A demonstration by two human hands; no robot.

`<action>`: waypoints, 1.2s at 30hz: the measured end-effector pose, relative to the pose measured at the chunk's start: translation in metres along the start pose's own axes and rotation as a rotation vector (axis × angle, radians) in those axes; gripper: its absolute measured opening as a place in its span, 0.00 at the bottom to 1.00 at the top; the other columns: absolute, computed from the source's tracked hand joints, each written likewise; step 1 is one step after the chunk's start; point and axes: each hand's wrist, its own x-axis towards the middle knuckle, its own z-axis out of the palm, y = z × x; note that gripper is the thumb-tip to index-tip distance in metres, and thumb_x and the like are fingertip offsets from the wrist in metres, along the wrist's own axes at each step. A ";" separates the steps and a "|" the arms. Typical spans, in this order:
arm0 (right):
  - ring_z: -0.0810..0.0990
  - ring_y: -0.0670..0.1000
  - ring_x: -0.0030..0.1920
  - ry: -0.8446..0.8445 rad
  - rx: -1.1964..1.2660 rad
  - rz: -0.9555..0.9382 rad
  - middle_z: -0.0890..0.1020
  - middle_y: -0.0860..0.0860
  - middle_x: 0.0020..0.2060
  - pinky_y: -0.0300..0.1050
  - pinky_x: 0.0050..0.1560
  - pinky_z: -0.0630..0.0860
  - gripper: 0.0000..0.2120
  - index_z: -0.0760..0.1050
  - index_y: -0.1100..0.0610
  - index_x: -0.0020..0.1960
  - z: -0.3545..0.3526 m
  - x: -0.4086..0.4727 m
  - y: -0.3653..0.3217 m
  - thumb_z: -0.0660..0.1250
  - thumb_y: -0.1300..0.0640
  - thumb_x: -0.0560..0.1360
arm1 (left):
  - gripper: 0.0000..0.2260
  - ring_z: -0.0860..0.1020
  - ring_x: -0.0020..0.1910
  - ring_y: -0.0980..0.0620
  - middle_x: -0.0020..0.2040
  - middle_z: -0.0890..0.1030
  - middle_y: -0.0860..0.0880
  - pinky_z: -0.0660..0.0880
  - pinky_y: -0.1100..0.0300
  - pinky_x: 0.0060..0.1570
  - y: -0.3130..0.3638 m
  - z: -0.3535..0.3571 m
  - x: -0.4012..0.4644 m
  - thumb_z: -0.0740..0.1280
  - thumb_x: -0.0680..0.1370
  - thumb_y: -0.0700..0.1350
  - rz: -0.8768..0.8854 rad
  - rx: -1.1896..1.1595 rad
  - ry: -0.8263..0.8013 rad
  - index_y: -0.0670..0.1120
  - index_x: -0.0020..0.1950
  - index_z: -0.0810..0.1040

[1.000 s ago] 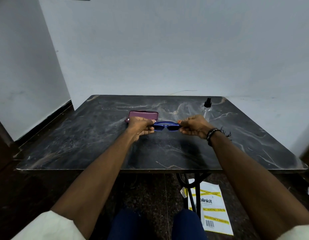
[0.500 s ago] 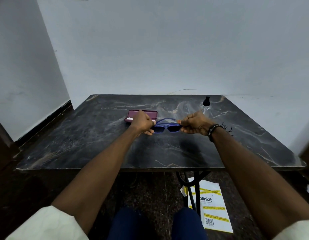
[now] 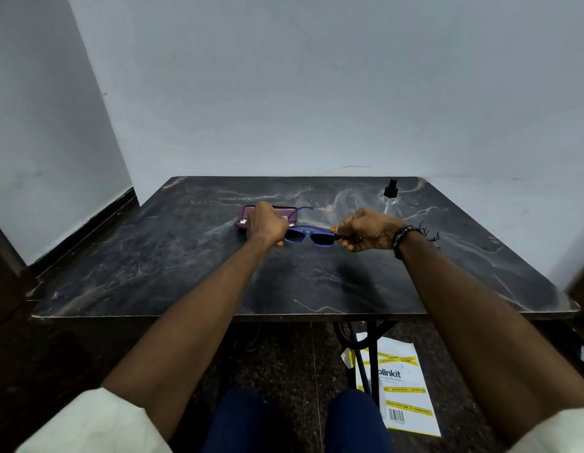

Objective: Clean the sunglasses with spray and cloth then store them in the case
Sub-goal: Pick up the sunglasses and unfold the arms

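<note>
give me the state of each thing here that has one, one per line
sunglasses: held over the table, one arm swung out
case: open, lying on the table
spray bottle: upright, cap on, untouched
left hand: grips the sunglasses' left end
right hand: pinches the right end
paper bag: flat on the floor

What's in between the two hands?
In the head view, the blue sunglasses stretch between the left hand and the right hand. Each hand holds one end, above the dark table.

Dark marble table; white blinkit bag on floor.
</note>
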 end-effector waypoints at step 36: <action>0.65 0.47 0.26 0.274 0.473 -0.032 0.68 0.52 0.28 0.39 0.27 0.64 0.08 0.72 0.60 0.40 0.032 0.021 0.009 0.59 0.66 0.77 | 0.08 0.82 0.30 0.43 0.48 0.82 0.36 0.79 0.58 0.22 -0.006 0.014 0.002 0.68 0.75 0.33 -0.244 -0.332 0.032 0.32 0.53 0.78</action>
